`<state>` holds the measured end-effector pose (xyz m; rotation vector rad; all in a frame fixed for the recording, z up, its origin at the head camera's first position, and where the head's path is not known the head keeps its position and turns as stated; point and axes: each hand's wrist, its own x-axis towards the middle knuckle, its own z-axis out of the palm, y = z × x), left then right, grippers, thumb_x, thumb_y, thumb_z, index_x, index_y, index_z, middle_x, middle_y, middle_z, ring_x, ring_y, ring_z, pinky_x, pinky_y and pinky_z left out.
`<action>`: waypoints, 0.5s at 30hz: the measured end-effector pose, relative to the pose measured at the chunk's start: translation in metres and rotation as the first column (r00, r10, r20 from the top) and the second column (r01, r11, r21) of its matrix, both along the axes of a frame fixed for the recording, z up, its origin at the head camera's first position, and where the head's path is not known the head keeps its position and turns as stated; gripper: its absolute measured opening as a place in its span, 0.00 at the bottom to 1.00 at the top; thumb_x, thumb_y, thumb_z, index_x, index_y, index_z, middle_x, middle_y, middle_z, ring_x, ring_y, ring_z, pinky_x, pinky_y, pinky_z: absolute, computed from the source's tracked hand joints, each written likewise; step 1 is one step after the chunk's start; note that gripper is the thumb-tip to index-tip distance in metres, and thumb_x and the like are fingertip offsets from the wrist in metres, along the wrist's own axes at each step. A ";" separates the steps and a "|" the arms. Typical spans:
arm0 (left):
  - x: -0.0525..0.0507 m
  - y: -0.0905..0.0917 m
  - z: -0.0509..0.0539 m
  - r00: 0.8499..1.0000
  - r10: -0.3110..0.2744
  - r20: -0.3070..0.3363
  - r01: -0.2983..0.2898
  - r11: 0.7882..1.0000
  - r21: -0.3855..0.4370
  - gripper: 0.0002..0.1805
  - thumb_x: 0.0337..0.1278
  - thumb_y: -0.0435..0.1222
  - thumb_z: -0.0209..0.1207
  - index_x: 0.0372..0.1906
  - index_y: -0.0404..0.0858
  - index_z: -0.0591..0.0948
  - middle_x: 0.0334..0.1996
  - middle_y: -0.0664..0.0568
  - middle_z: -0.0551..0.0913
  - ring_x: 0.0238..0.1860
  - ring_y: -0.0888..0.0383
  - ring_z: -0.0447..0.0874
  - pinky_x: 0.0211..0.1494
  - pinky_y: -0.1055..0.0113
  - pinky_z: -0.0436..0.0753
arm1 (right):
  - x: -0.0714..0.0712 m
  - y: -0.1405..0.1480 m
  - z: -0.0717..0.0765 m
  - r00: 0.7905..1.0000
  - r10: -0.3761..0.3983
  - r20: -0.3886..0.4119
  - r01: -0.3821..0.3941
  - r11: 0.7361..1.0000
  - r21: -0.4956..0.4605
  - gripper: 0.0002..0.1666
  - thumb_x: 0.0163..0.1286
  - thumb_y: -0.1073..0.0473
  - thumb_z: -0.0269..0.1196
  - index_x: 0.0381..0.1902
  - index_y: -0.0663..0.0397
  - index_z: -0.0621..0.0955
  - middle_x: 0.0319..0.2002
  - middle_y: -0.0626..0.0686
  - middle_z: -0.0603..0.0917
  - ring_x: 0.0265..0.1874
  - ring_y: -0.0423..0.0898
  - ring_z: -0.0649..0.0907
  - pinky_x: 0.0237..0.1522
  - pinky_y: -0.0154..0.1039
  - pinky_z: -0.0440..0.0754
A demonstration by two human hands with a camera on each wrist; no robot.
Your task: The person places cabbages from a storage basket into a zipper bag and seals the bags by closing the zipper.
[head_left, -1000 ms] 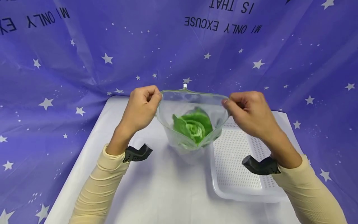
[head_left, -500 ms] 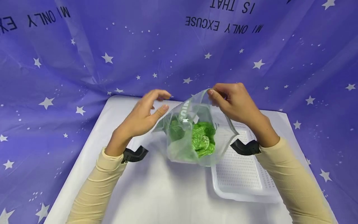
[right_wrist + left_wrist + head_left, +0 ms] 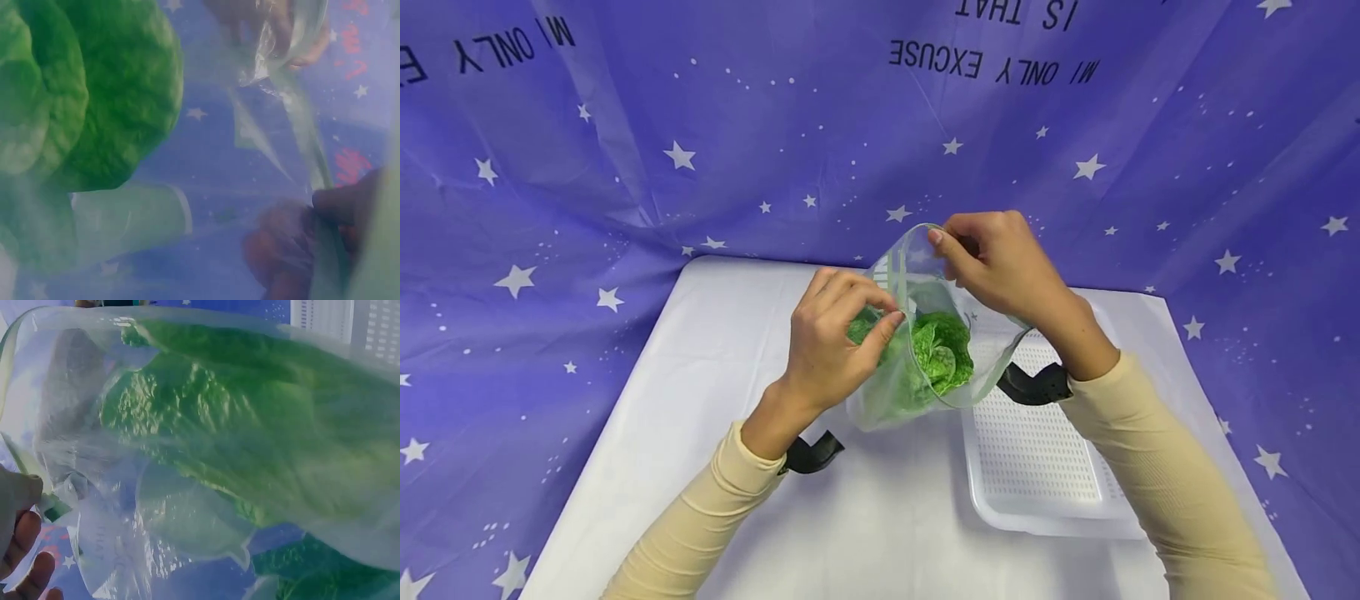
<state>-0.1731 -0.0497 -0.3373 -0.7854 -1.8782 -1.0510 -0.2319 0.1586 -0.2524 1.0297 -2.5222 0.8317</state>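
A clear plastic zip bag (image 3: 880, 408) with pale green edging is held up over the table, its mouth gaping toward the right. Inside sits a head of leafy green lettuce (image 3: 940, 354), which also fills much of the left wrist view as lettuce leaves (image 3: 187, 406). My left hand (image 3: 835, 337) pinches the bag's near left rim between thumb and fingertips. On the far rim, my right hand (image 3: 1000, 262) grips the plastic with thumb and curled fingers. The right wrist view shows the right fingers (image 3: 350, 206) at the rim, partly seen through the film.
A white perforated basket (image 3: 1037, 450) stands at the right, partly under the bag and my right forearm. White cloth covers the table (image 3: 865, 517). Behind hangs a purple backdrop (image 3: 820, 108) with stars and lettering.
Both hands first stretched the rim apart. My left hand let go, then moved right and pinched the rim nearer the middle. My right hand shifted left, keeping hold; the bag turned.
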 end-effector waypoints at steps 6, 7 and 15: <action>-0.004 -0.009 -0.002 0.997 0.073 0.009 -0.073 0.997 -0.006 0.05 0.61 0.30 0.62 0.34 0.34 0.76 0.32 0.46 0.78 0.37 0.47 0.76 0.41 0.57 0.75 | 0.009 0.028 -0.007 0.982 0.055 0.183 -0.046 0.997 -0.053 0.12 0.75 0.54 0.57 0.45 0.54 0.84 0.33 0.48 0.85 0.28 0.42 0.81 0.29 0.34 0.77; -0.006 -0.011 -0.003 0.996 0.091 0.011 -0.091 0.996 0.006 0.05 0.62 0.29 0.60 0.35 0.34 0.74 0.31 0.45 0.78 0.35 0.48 0.75 0.38 0.57 0.75 | 0.013 0.035 -0.010 0.975 0.073 0.211 -0.057 0.995 -0.077 0.13 0.74 0.55 0.58 0.51 0.54 0.82 0.38 0.49 0.85 0.34 0.43 0.82 0.34 0.34 0.79; -0.019 -0.032 -0.007 0.992 0.030 0.121 -0.052 0.982 0.182 0.06 0.64 0.28 0.59 0.41 0.30 0.73 0.33 0.43 0.79 0.35 0.53 0.80 0.31 0.65 0.79 | 0.040 0.067 -0.050 0.976 0.107 0.191 -0.069 0.978 -0.194 0.24 0.58 0.70 0.71 0.53 0.58 0.83 0.43 0.51 0.86 0.37 0.42 0.83 0.38 0.32 0.79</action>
